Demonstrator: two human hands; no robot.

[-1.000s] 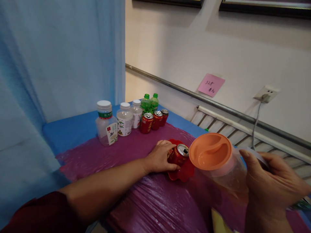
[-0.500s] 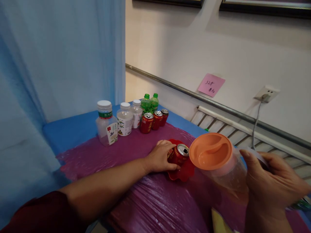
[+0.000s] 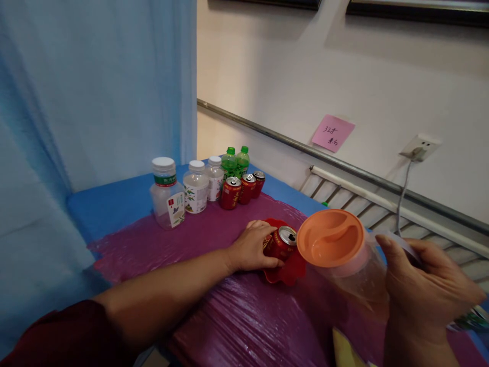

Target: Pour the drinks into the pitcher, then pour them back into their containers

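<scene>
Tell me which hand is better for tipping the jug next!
Probably the right hand: it grips the jug, whose orange lid appears close beside the red can. The left hand is busy holding that can.

- Red can (image 3: 281,251): part of the side is covered by the left hand (image 3: 252,247).
- Red dish (image 3: 284,275): the middle is hidden beneath the red can.
- Pitcher (image 3: 361,279): the base and handle are partly obscured by the right hand (image 3: 430,285); contact between lid and red can cannot be determined.
- Green bottles (image 3: 229,163), far corner of the table (image 3: 110,193): lower portions are masked by standing cans (image 3: 230,196).
- Yellow item (image 3: 344,351): cut off by the lower picture edge; not identifiable.
- Picture frames (image 3: 416,15): cut off above.
</scene>
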